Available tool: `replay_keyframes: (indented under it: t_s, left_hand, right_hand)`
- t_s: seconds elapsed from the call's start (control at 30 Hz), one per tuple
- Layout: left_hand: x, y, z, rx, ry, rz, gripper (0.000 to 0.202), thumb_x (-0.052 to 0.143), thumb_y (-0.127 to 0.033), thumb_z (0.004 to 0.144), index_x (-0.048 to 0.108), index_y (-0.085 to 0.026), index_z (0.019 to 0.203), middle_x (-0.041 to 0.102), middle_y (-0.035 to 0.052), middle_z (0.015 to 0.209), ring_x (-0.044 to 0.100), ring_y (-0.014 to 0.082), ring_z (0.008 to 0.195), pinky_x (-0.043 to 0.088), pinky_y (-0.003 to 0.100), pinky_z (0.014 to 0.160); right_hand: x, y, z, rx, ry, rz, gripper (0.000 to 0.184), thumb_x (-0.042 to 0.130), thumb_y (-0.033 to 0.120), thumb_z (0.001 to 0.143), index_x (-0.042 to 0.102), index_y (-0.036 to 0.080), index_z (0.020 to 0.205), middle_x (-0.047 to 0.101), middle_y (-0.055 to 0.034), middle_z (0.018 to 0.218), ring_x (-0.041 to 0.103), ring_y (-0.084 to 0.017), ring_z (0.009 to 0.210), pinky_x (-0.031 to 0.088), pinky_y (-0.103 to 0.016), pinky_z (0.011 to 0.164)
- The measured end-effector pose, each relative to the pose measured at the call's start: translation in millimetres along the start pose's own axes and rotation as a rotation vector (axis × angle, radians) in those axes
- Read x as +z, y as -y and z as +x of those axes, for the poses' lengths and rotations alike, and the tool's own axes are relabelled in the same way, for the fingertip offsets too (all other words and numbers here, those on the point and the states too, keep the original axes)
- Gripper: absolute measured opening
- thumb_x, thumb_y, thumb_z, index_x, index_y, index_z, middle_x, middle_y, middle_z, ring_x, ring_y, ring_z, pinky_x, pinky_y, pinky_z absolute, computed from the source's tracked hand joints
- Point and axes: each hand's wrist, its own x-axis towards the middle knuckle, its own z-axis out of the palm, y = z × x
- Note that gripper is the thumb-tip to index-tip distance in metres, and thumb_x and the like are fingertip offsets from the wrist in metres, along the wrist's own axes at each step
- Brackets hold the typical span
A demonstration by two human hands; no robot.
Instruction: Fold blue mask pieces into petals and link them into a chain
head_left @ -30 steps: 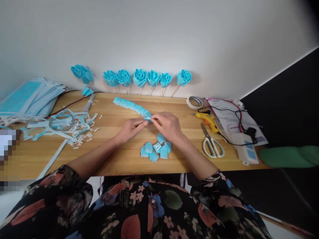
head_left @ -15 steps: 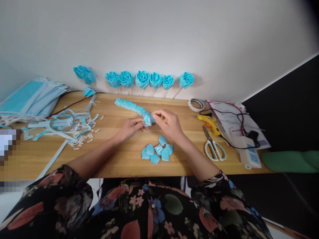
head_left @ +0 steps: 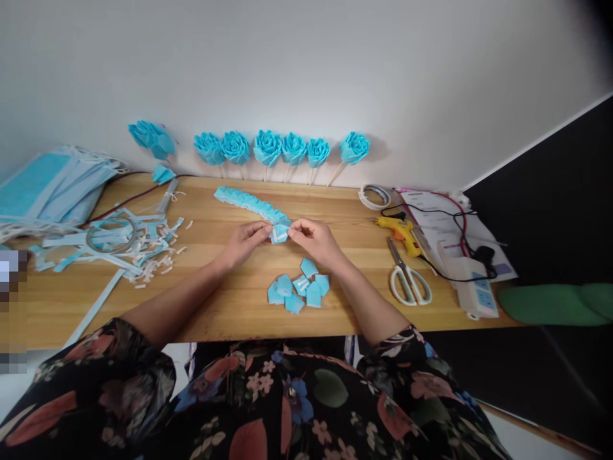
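Between my two hands is a small folded blue petal (head_left: 279, 234) with white strips on its face. My left hand (head_left: 248, 241) pinches its left side with thumb and fingertips. From the other side, my right hand (head_left: 313, 241) pinches the right edge. Just behind it lies a long row of overlapping blue petals (head_left: 249, 202), running back to the left; whether the held petal touches its near end I cannot tell. A loose pile of blue petals (head_left: 293, 295) lies on the table nearer to me, one with white strips on it.
Several blue fabric roses (head_left: 268, 148) on sticks lean along the wall. Face masks (head_left: 52, 185), a tape roll (head_left: 112, 235) and cut scraps (head_left: 153, 252) lie left. At right are another tape roll (head_left: 374, 197), a yellow glue gun (head_left: 400, 231), scissors (head_left: 407, 278) and a power strip (head_left: 474, 291).
The petal in my hands has turned from standing point-up to lying flatter, its white strips showing. My right fingers have come down to its right edge. The whole view has shifted slightly.
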Motion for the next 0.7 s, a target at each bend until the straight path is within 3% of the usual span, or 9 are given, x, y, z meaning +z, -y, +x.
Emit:
replay_keyframes:
  t_s: [0.17, 0.43, 0.7]
  left_hand:
    - [-0.4, 6, 1, -0.005, 0.026, 0.057, 0.041, 0.065, -0.056, 0.078, 0.057, -0.016, 0.068, 0.05, -0.0024, 0.063, 0.044, 0.0114, 0.062, 0.035, 0.024, 0.059]
    - [-1.6, 9, 2, 0.02, 0.021, 0.067, 0.036, 0.063, -0.048, 0.077, 0.05, -0.017, 0.064, 0.043, -0.0037, 0.06, 0.038, 0.01, 0.058, 0.029, 0.024, 0.057]
    - [-1.0, 0, 1, 0.069, -0.001, 0.048, 0.033, 0.062, -0.044, 0.079, 0.048, -0.018, 0.065, 0.041, -0.004, 0.061, 0.037, 0.0102, 0.058, 0.03, 0.025, 0.058]
  right_hand:
    - [0, 1, 1, -0.002, -0.044, 0.045, 0.025, 0.061, 0.042, 0.084, 0.061, 0.019, 0.075, 0.055, 0.0025, 0.068, 0.045, -0.011, 0.062, 0.036, -0.025, 0.062]
    - [-4, -1, 1, 0.0, 0.084, 0.079, 0.026, 0.06, 0.042, 0.086, 0.06, 0.018, 0.074, 0.057, 0.0024, 0.07, 0.047, -0.011, 0.064, 0.036, -0.025, 0.064]
    - [-1, -5, 2, -0.012, 0.114, 0.13, 0.031, 0.057, 0.048, 0.088, 0.057, 0.02, 0.075, 0.055, 0.0024, 0.07, 0.047, -0.011, 0.066, 0.038, -0.027, 0.067]
